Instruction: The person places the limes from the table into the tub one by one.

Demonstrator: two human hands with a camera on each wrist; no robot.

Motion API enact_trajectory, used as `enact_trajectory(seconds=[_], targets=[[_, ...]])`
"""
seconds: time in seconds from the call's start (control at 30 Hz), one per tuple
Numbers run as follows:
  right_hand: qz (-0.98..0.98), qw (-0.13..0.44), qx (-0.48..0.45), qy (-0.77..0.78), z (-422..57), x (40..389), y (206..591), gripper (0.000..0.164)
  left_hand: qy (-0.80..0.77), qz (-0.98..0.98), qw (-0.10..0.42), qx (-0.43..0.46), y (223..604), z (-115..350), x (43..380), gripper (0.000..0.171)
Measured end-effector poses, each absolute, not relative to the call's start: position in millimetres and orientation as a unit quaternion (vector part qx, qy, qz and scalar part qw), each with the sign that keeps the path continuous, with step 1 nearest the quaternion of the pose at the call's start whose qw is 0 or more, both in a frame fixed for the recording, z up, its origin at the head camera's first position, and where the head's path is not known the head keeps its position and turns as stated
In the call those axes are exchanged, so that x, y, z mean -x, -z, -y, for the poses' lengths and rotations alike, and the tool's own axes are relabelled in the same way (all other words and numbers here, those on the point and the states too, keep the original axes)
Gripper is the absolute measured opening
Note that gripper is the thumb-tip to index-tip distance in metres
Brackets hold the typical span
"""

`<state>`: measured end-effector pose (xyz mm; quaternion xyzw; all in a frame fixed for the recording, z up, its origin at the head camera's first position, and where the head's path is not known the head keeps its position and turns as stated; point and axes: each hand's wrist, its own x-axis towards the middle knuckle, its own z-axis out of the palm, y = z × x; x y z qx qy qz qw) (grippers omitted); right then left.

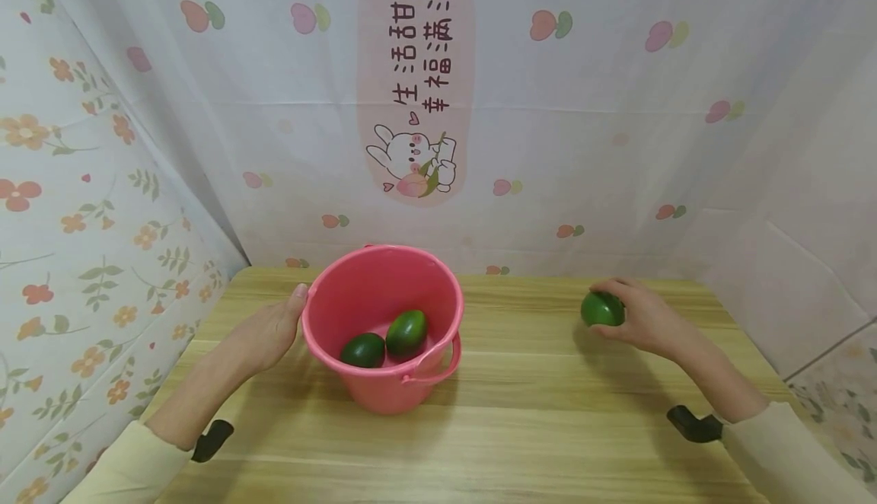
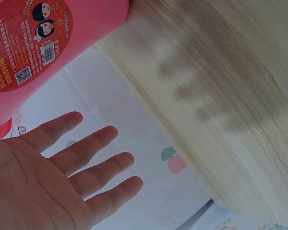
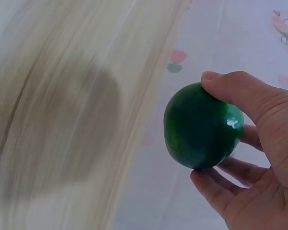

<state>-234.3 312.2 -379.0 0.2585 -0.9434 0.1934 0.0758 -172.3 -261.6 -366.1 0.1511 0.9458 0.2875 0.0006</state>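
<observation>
A pink plastic bucket (image 1: 384, 390) stands upright left of the table's middle, its handle lowered at the front right. Inside it lie two green fruits, a dark one (image 1: 363, 350) and a brighter one (image 1: 407, 333). My left hand (image 1: 267, 336) is at the bucket's left side with its thumb at the rim; in the left wrist view its four fingers (image 2: 98, 177) are straight and spread. Over the right part of the table, my right hand (image 1: 644, 317) pinches a glossy, rounded green fruit (image 3: 199, 127) between thumb and fingertips, raised above the tabletop.
The wood-grain table (image 1: 521, 382) ends at a printed white curtain (image 1: 548, 123) behind it, and patterned cloth (image 1: 89, 260) hangs at the left. A printed label (image 2: 31, 40) is on the bucket's side. Black camera straps show near both wrists.
</observation>
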Motion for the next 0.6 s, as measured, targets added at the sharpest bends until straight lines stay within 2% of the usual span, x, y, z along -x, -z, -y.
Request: enact_trajectory(seconds=[0.6], targets=[[0.940, 0.081, -0.259, -0.206, -297.7, 229.0, 363.6, 0.061, -0.278, -0.949, -0.007, -0.149, 367.0, 261.6, 173.7, 0.068]])
